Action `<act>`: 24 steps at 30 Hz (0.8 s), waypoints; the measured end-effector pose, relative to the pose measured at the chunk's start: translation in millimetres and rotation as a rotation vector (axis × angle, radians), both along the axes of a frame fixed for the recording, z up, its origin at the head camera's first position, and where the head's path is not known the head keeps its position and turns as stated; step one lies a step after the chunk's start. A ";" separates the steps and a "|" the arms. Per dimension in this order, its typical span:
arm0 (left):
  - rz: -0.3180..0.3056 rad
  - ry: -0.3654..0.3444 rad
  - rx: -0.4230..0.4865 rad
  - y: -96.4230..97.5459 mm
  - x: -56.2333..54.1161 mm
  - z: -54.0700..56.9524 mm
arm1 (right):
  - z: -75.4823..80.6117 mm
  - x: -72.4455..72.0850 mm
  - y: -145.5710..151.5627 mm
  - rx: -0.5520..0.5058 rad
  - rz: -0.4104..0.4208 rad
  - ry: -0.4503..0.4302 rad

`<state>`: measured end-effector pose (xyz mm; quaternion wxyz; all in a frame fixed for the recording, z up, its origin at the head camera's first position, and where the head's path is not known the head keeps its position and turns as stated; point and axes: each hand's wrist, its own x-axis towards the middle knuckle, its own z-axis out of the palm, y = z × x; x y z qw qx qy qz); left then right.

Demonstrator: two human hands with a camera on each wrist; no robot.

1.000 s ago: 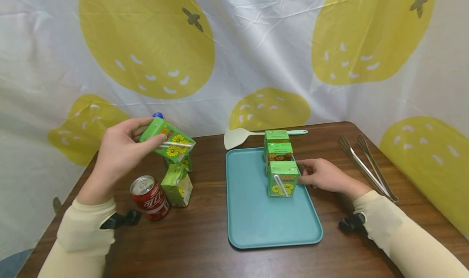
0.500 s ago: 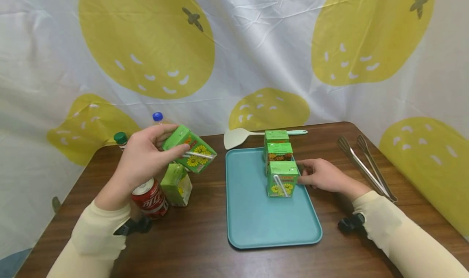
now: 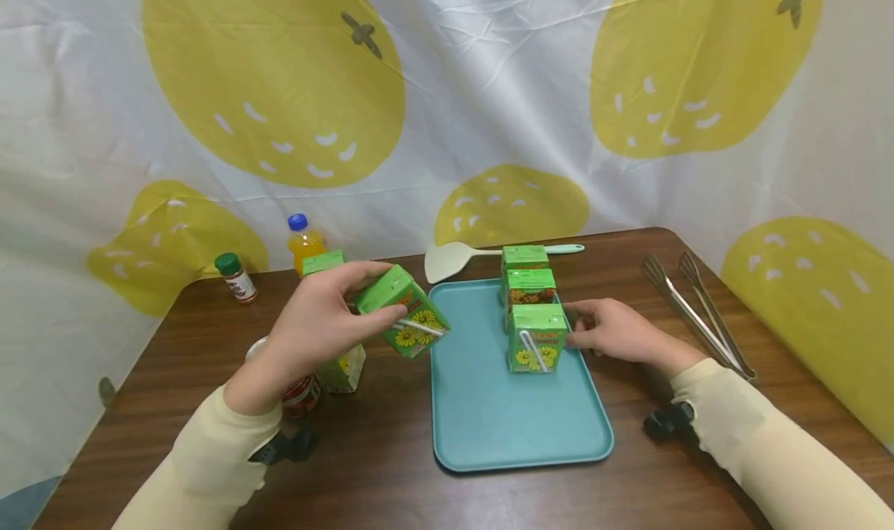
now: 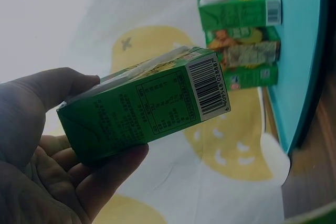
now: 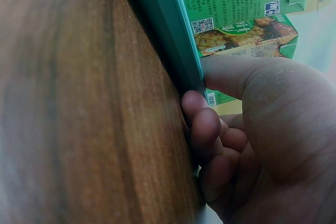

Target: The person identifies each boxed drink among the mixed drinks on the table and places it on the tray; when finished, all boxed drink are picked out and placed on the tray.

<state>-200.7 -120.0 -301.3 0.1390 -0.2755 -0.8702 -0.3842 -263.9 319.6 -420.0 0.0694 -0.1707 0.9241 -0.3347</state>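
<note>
My left hand (image 3: 328, 313) holds a green drink carton (image 3: 412, 320) tilted in the air, thumb on the straw side and fingers behind. The left wrist view shows the held carton's barcode side (image 4: 139, 100). Its lower right corner overlaps the left rim of the blue tray (image 3: 489, 421). Three similar cartons stand in a row along the tray's right side, the front one (image 3: 538, 344) nearest me. My right hand (image 3: 618, 332) pinches the tray's right rim, thumb (image 5: 226, 72) over the edge and fingertips (image 5: 205, 127) against its outer side.
Left of the tray stand another green carton (image 3: 342, 371), a red soda can (image 3: 302, 396) partly behind my wrist, one more carton (image 3: 323, 261), an orange drink bottle (image 3: 305, 244) and a green-capped jar (image 3: 239, 282). A spatula (image 3: 447, 262) lies behind the tray; metal tongs (image 3: 698, 313) lie right.
My left hand has carried the carton rightward and somewhat lower, from above the left-hand group to the tray's left edge. The jar and bottle have come into view. My right hand stays put.
</note>
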 end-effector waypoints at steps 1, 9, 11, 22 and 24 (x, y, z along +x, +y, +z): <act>-0.013 0.003 -0.001 2.7 0.0 -1.5 | -0.1 -0.2 0.1 0.001 0.001 0.000; -0.091 0.016 -0.012 22.8 0.8 -11.1 | -1.6 -1.4 0.8 -0.003 0.005 0.002; -0.106 0.011 -0.016 27.1 1.1 -13.4 | -1.4 -1.4 0.3 -0.004 0.008 -0.001; -0.212 0.037 -0.038 51.7 3.6 -22.7 | -0.8 -1.1 -0.4 -0.006 0.001 -0.010; -0.231 0.033 -0.049 56.8 3.9 -23.9 | -0.9 -1.0 -0.2 -0.004 -0.003 -0.008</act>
